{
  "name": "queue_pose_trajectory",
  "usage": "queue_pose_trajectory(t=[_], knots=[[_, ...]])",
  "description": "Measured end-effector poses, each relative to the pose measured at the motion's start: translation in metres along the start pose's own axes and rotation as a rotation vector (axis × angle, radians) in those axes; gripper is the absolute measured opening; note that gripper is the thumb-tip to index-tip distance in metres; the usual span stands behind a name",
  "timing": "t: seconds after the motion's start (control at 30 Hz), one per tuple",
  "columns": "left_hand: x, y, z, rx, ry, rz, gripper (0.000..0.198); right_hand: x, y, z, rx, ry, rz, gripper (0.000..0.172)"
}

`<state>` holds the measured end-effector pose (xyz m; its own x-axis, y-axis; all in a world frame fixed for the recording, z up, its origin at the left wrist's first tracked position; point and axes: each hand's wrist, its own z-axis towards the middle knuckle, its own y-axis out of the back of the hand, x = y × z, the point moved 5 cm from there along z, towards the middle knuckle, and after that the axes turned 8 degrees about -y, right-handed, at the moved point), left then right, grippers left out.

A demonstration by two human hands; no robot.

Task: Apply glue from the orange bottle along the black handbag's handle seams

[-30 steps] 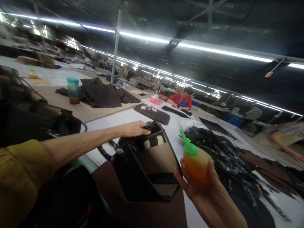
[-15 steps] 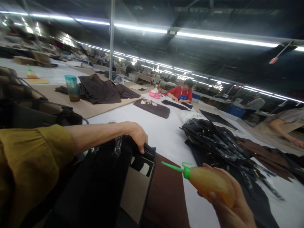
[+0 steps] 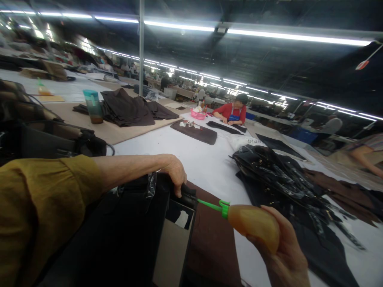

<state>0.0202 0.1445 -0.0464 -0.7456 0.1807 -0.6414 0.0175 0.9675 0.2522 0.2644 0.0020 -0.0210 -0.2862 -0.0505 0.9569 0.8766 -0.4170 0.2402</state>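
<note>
My right hand (image 3: 289, 249) is wrapped around a squeeze bottle (image 3: 254, 225) of amber liquid, lying nearly level. Its thin green nozzle points left, and the tip is at the edge of a black flap (image 3: 189, 195); whether they touch I cannot tell. My left hand (image 3: 176, 173) is closed on that flap, thumb down over it, at the top of a black bag (image 3: 113, 235). Inside the bag's opening show a beige lining (image 3: 172, 251) and a white label (image 3: 182, 219). A brown sheet (image 3: 212, 239) lies under the bag's right side.
On the right is a heap of black straps and pieces (image 3: 269, 171) with plastic wrap. A teal-lidded cup (image 3: 93, 107) stands by dark folded pieces (image 3: 128, 107) at the left. Across the white table (image 3: 143, 141), a person in red (image 3: 231, 111) works near a pink basket (image 3: 198, 114).
The bottle has moved left and its nozzle tip has come up to the black flap. My left hand keeps its hold on the flap, which is tilted slightly differently.
</note>
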Motion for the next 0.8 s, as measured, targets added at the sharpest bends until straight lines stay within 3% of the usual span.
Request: queue_pose_trajectory(t=[0.2,0.43,0.6,0.8], knots=[[0.007,-0.004,0.004,0.058,-0.016,-0.07,0.009,0.003,-0.003,-0.005,0.044,-0.015,0.027,0.054],[0.006,-0.004,0.001,0.047,-0.009,-0.084,0.008,-0.009,-0.001,-0.014,0.065,-0.051,0.068,0.054],[0.01,-0.004,0.002,0.049,-0.012,-0.084,0.011,-0.003,-0.002,-0.009,-0.005,-0.04,0.094,0.055],[0.011,-0.003,0.004,0.045,-0.047,-0.048,0.015,-0.003,-0.009,-0.003,0.028,-0.046,0.118,0.054]])
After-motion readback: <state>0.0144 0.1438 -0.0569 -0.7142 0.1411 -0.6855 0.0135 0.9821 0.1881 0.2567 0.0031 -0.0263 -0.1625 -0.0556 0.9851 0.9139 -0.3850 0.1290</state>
